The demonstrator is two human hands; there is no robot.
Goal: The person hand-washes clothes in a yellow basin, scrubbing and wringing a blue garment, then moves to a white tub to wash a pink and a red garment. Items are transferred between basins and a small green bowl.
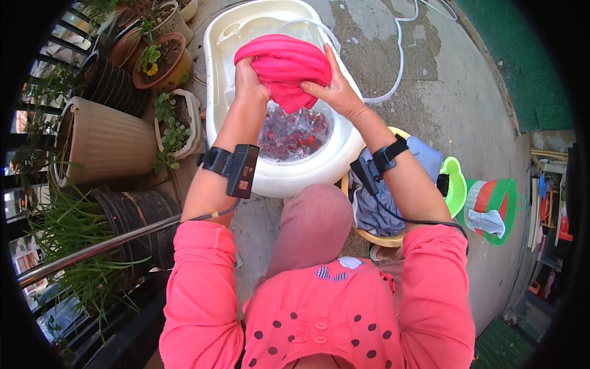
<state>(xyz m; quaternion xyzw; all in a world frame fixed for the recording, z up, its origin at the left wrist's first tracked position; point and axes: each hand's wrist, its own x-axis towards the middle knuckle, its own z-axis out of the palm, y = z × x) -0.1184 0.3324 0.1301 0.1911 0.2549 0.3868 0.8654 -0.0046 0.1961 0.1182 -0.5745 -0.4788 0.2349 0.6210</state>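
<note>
A bunched bright pink knitted cloth [288, 64] hangs above a white plastic baby bathtub [281, 177]. My left hand [251, 83] grips the cloth's left side, with its fingers partly hidden behind the folds. On the other side, my right hand [339, 90] has its thumb pressed on the front of the cloth and its fingers spread along the edge. Below the cloth, sudsy water [295, 136] with dark red fabric fills the near end of the tub. A clear hose [318, 25] runs over the tub's far right rim.
Right of the tub stands a yellow basin [392, 240] holding blue-grey clothes [375, 198]. Past it are a lime-green basin [456, 184] and a striped woven basket [491, 207]. Potted plants [161, 64] and a metal rail [101, 246] line the left side.
</note>
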